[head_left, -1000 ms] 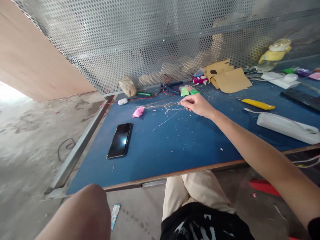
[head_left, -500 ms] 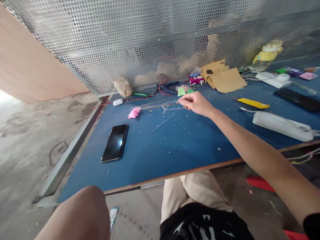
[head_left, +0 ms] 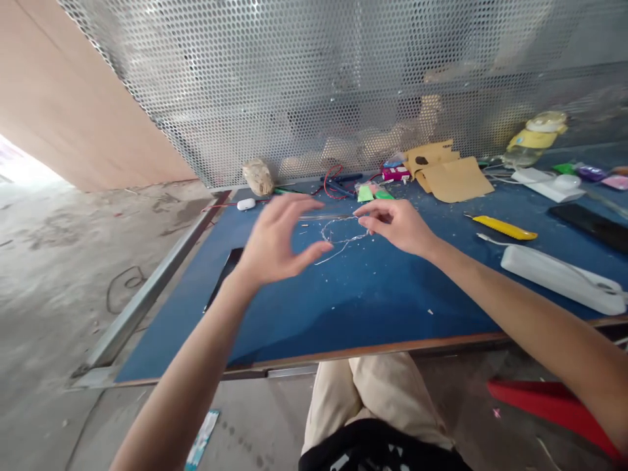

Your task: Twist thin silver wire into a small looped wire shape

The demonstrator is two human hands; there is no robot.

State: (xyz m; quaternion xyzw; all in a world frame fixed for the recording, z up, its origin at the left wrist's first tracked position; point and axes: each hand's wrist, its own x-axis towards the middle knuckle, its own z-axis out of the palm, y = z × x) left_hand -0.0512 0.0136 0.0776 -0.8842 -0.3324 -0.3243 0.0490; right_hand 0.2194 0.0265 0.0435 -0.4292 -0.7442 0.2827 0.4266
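Note:
My right hand (head_left: pixel 400 226) pinches a thin silvery twisted wire (head_left: pixel 349 240) bent into a loose ring, just above the blue table. A loose wire tail trails from the ring toward the left. Left of the ring, my left hand (head_left: pixel 275 245) hovers with thumb and fingers spread, slightly blurred and holding nothing. Several straight thin wires (head_left: pixel 324 216) lie behind the ring, partly covered by the left hand. A black phone (head_left: pixel 226 273) lies under and beside my left wrist, mostly hidden.
Along the perforated metal panel (head_left: pixel 304 85) sit a white earbud case (head_left: pixel 246 204), brown paper (head_left: pixel 454 180) and a yellow-topped bottle (head_left: pixel 534 137). To the right lie a yellow utility knife (head_left: pixel 505 227), a white power strip (head_left: pixel 562 278) and another black phone (head_left: pixel 591 222).
My left hand has risen from beside my lap to over the table, fingers spread, now covering the pink packet. My right hand still pinches the wire, and the ring shows more openly.

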